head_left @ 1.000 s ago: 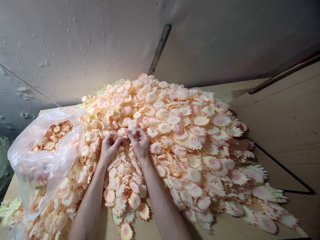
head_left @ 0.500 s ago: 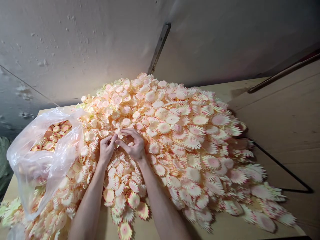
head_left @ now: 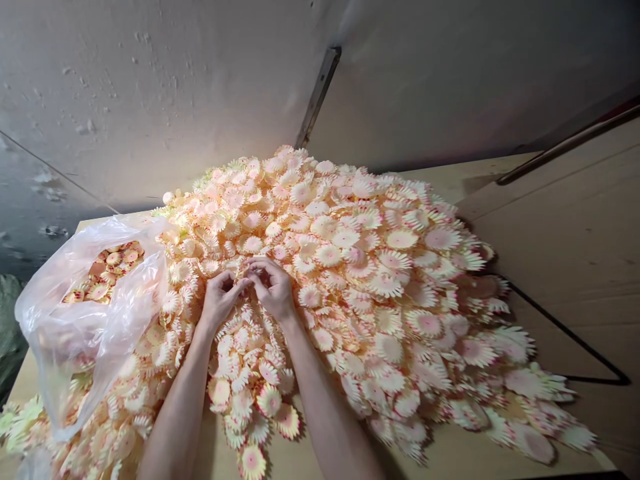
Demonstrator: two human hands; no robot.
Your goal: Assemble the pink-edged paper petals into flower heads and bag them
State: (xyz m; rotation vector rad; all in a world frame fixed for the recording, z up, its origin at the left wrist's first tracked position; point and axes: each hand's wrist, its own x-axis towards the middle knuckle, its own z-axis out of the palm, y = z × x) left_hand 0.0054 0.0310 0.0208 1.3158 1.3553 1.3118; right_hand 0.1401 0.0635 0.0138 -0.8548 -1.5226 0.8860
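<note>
A big heap of cream and pink paper flower cut-outs [head_left: 350, 280] covers the table. Over the near left part of the heap, my left hand [head_left: 219, 301] and my right hand [head_left: 273, 288] meet with fingertips touching. Both are curled in a pinch around a small flower piece between them; what exactly they hold is mostly hidden by the fingers. My forearms rest across the flowers at the front of the heap.
A clear plastic bag [head_left: 85, 320] with more flowers inside lies at the left. Brown cardboard [head_left: 565, 247] lies on the right, crossed by a black wire [head_left: 565, 337]. A grey wall [head_left: 200, 87] with a metal strip [head_left: 317, 97] rises behind.
My right hand's fingers, spread half a second ago, have curled in toward my left hand. Both hands stay at the same spot on the heap.
</note>
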